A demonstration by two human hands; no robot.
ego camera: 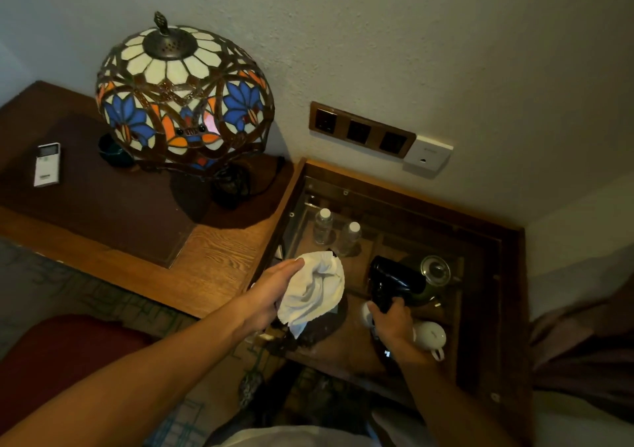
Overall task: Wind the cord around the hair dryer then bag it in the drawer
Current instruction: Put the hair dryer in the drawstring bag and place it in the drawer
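Your L hand (271, 295) grips white bag (314, 290) just beside drawer (487, 309) edge; R hand (392, 321) clamps hair dryer (394, 280) over drawer.

You are looking at a dim, warm-toned view. The stained-glass lamp (185, 100) is throwing a dark shadow onto the desk (219, 261) below it. The drawer (404, 275) is lying in gloom, its contents murky. Wide-angle bending is curving the picture's edges, and the lower corners are blurring.
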